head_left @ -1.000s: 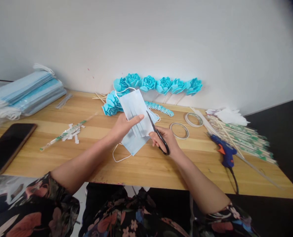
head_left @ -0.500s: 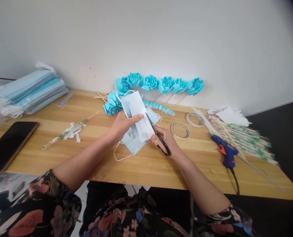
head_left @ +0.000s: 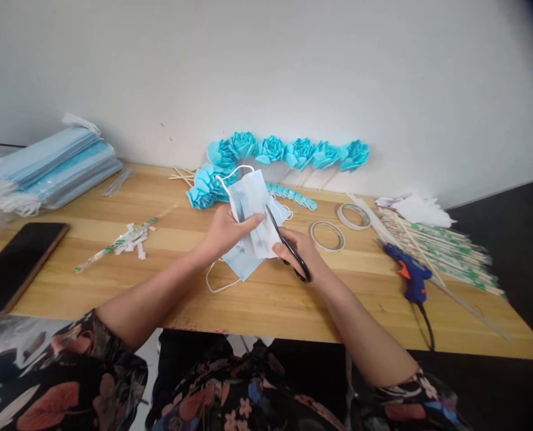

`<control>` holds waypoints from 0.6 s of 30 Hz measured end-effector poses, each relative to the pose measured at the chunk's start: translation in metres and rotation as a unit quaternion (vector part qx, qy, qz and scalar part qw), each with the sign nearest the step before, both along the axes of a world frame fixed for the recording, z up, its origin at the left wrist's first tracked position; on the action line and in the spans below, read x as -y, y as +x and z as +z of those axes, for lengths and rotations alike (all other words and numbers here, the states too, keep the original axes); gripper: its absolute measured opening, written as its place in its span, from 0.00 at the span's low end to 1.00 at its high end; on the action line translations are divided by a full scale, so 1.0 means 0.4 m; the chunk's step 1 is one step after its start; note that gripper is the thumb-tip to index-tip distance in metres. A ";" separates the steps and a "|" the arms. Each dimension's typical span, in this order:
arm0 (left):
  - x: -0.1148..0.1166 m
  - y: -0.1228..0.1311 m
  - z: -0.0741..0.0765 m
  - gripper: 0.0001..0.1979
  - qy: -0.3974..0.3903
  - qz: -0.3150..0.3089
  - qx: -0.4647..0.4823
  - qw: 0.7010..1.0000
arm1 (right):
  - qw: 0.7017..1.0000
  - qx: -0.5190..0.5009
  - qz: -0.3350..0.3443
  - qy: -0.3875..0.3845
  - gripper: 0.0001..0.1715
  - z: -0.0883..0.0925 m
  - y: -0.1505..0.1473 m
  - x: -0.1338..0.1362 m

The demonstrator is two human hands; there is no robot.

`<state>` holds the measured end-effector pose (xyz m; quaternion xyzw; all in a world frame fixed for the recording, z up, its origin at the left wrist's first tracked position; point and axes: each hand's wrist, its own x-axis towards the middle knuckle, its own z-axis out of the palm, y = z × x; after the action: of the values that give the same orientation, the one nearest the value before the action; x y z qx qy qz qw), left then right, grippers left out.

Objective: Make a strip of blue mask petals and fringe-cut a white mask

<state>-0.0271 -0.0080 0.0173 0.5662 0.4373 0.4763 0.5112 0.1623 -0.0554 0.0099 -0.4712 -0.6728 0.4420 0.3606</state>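
Note:
A pale blue face mask [head_left: 253, 197] is pinched in my left hand [head_left: 230, 230], the thumb lying across its front. Black-handled scissors [head_left: 298, 258] are gripped in my right hand [head_left: 299, 245], their blades along the right edge of the held mask. Under the held mask, another blue mask [head_left: 243, 262] lies on the wooden table [head_left: 194, 305], its white ear loop spread toward me. Blue paper-like flowers [head_left: 271, 149] on sticks lean by the wall behind, and a curled blue strip [head_left: 293, 195] lies in front of them.
Stacked masks [head_left: 60, 164] and a phone [head_left: 21, 263] are at the left, beside a wrapped stick [head_left: 118, 242] with white scraps. To the right lie two tape rolls [head_left: 328, 236], a blue glue gun [head_left: 410, 272] with its cord, and many wrapped sticks [head_left: 454, 254].
The held mask has shifted slightly right and tilted more upright in my left hand. My right hand and the scissors have barely moved.

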 end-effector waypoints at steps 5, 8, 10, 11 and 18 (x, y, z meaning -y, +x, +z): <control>-0.001 -0.003 0.005 0.15 0.013 0.001 -0.013 1.000 | 0.999 -0.012 0.031 -0.019 0.31 0.029 0.002 0.005; -0.007 -0.008 0.003 0.18 0.010 0.006 0.008 1.000 | 0.999 0.002 0.046 -0.015 0.33 0.050 0.004 0.001; -0.009 -0.010 0.003 0.19 0.010 0.011 0.020 1.000 | 0.998 0.007 0.064 -0.014 0.35 0.063 0.006 -0.003; -0.009 -0.010 0.004 0.18 0.011 0.011 0.022 1.000 | 0.997 0.010 0.072 -0.013 0.35 0.069 0.007 -0.006; -0.002 -0.004 0.007 0.17 0.006 -0.007 0.047 0.999 | 0.997 0.040 0.059 -0.006 0.29 0.079 -0.003 -0.031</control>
<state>-0.0288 -0.0072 0.0202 0.5493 0.4054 0.5015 0.5314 0.1609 -0.0430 0.0414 -0.4502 -0.7104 0.4474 0.3042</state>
